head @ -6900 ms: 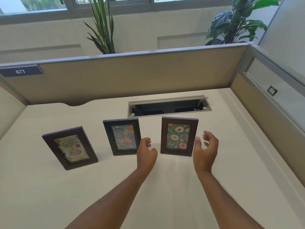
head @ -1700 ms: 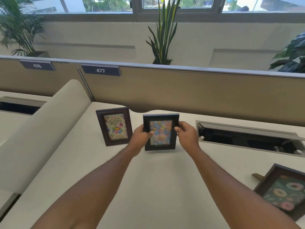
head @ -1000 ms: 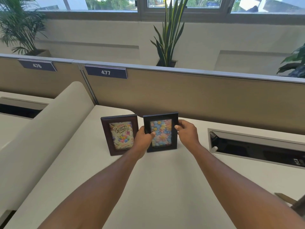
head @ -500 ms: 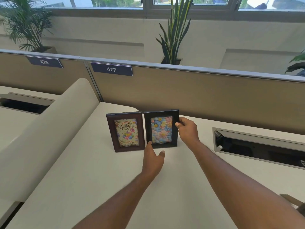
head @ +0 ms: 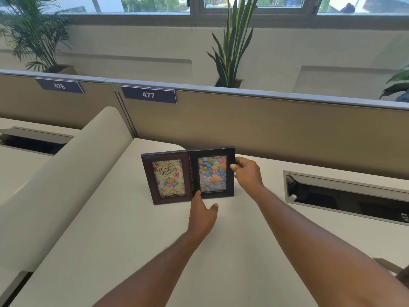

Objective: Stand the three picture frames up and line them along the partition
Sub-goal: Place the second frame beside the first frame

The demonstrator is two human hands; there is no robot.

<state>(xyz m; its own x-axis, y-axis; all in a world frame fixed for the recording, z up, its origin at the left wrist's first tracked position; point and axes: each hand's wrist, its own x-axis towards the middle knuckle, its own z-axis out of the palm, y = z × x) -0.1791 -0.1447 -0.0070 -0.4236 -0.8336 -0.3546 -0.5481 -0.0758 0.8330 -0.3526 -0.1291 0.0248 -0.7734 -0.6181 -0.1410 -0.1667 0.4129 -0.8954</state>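
Observation:
Two frames stand upright side by side on the white desk (head: 132, 251), just in front of the tan partition (head: 265, 129). The brown frame (head: 147, 178) holds a birthday card; the black frame (head: 230, 173) to its right holds a flower picture and touches it. My right hand (head: 246, 173) grips the black frame's right edge. My left hand (head: 202, 214) is open, with a fingertip at the black frame's lower left corner. Of the third frame only a corner and its stand (head: 386, 265) show at the right edge, behind my right arm.
A rounded cream divider (head: 66, 173) closes the desk on the left. An open cable tray (head: 345, 196) is sunk into the desk at the right. Number plates 476 and 477 (head: 148, 95) hang on the partition. Plants stand behind it.
Both hands slid the black frame left until it met the brown frame. My left hand then let go of its side and dropped to its bottom corner. Before that, the three frames stood apart mid-desk.

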